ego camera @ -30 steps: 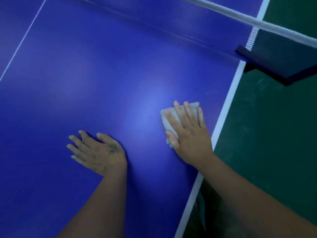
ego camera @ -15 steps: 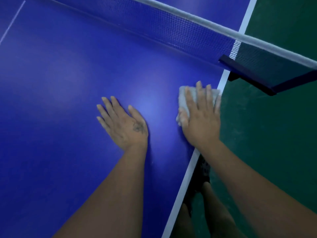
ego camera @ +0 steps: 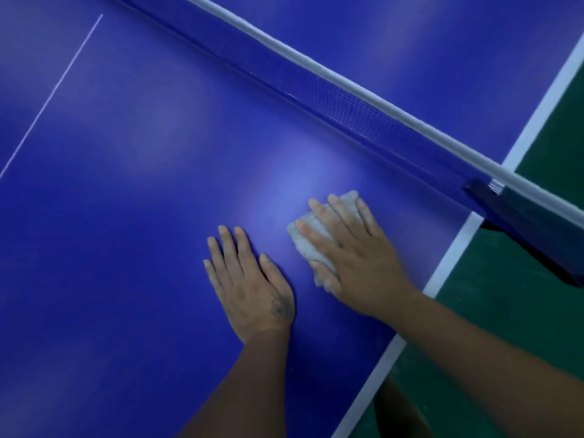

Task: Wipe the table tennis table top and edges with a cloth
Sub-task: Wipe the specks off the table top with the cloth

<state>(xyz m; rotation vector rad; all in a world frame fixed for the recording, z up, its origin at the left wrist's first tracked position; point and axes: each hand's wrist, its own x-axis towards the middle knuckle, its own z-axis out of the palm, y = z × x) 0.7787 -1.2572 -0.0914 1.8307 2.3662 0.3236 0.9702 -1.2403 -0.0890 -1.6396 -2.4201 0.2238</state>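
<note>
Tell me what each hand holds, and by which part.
Nothing is gripped. The right hand presses the cloth flat on the table, straight fingers across its top; the left hand rests bare on the table.

We are finding no words, numbers or brands to read. We are seeing only a small dark mark (ego camera: pixel 278 307) on the back of the left hand (ego camera: pixel 249 286), just beside the right hand (ego camera: pixel 357 263) pressing the cloth (ego camera: pixel 308 245), and it is too blurred to make out.
</note>
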